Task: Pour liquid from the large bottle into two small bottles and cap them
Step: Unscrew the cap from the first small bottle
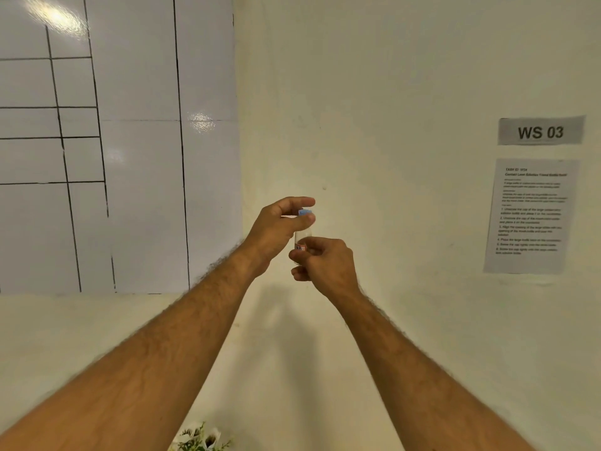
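Note:
A small clear bottle (301,237) with a red-edged label is held up in the air in front of the wall. My right hand (325,265) grips its lower body. My left hand (279,227) is above it, with thumb and fingers closed on the blue cap (305,212) at the bottle's top. Whether the cap is seated on the neck is hidden by my fingers. The large bottle and the other small bottle are out of view.
A glossy white board with black grid lines (113,141) fills the left wall. A "WS 03" sign (540,131) and a printed instruction sheet (530,216) hang on the right. White flowers (201,439) poke up at the bottom edge.

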A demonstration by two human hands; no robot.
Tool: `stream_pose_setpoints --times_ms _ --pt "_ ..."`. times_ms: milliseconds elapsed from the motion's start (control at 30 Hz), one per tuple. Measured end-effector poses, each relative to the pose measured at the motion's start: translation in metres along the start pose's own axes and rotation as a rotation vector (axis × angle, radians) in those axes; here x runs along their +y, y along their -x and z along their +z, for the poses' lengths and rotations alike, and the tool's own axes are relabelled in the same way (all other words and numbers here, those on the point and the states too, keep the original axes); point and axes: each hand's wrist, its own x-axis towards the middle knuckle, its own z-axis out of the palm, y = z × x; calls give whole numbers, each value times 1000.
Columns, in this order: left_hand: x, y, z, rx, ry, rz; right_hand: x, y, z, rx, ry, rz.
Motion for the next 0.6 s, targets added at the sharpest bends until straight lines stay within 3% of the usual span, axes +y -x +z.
stream_pose_setpoints --times_ms 400,600 --pt "2 -7 1 122 23 -4 5 3 7 -36 -14 33" --pt "-2 -6 -3 196 141 -36 7 -1 7 -23 -23 34"
